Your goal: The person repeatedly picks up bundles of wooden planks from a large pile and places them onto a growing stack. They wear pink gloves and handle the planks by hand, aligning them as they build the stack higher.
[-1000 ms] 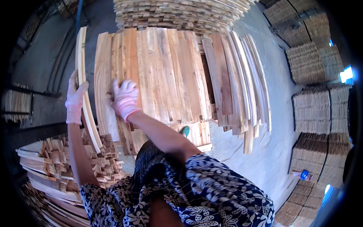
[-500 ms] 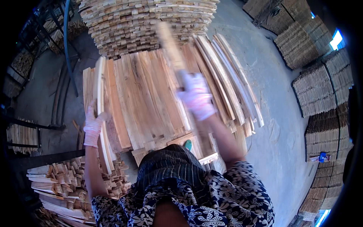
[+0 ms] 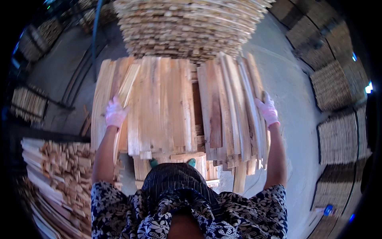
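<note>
Across the middle of the frame, wooden boards [image 3: 160, 103] are lying side by side, closely packed on the left; a looser group of boards [image 3: 216, 107] is sitting to the right, beyond a dark gap [image 3: 197, 103]. Left of centre, the left hand [image 3: 116, 113] is clasping a pale slat [image 3: 129, 85], thumb and fingers closing on its two sides, and the slat is slanting over the layer. Right of centre, the right hand [image 3: 268, 110] is touching the outermost slat [image 3: 254, 73], its thumb standing apart from the fingers; whether they are gripping I cannot tell. The work is seemingly sitting partway: the left portion is looking mostly laid, while the gap, the slanting slat and the right group's uneven ends are remaining unsettled.
</note>
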A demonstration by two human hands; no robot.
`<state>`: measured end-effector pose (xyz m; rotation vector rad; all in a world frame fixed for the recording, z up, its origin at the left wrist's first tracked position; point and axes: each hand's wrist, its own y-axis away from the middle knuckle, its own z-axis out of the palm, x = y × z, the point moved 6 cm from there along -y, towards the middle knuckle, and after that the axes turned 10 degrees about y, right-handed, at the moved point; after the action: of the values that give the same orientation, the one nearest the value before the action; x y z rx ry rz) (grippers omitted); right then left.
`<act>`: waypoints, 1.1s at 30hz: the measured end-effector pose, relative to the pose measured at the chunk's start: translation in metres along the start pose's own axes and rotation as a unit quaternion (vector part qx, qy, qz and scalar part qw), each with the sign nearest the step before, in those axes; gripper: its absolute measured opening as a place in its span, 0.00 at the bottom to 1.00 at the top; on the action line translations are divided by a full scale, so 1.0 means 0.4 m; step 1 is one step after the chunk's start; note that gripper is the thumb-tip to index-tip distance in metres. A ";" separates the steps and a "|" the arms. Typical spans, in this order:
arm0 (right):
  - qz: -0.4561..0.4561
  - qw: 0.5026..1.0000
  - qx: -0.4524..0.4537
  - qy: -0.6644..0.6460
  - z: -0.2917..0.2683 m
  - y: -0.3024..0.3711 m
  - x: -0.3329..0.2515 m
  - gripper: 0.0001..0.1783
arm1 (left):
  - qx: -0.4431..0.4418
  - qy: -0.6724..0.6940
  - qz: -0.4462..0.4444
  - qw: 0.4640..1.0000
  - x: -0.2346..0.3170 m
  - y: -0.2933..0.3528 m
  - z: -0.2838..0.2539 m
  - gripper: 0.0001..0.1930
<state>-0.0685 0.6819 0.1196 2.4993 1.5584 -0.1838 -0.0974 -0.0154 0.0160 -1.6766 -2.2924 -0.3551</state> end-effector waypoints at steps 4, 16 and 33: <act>-0.050 0.974 -0.079 -0.206 0.008 -0.011 0.049 0.47 | -0.040 0.002 -0.019 0.999 0.042 -0.006 -0.014 0.49; -0.413 0.908 -0.022 -0.072 -0.054 0.118 -0.597 0.47 | -0.076 0.736 -0.078 0.668 -0.111 0.293 -0.249 0.43; -0.582 0.788 -0.151 0.132 0.499 -0.090 -1.389 0.50 | 0.092 0.891 -0.268 0.355 -0.229 0.797 0.263 0.13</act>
<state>-0.3461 0.1666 0.0351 1.0445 2.7453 0.2560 0.2249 0.0355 -0.1046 0.2789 -0.7014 -1.1349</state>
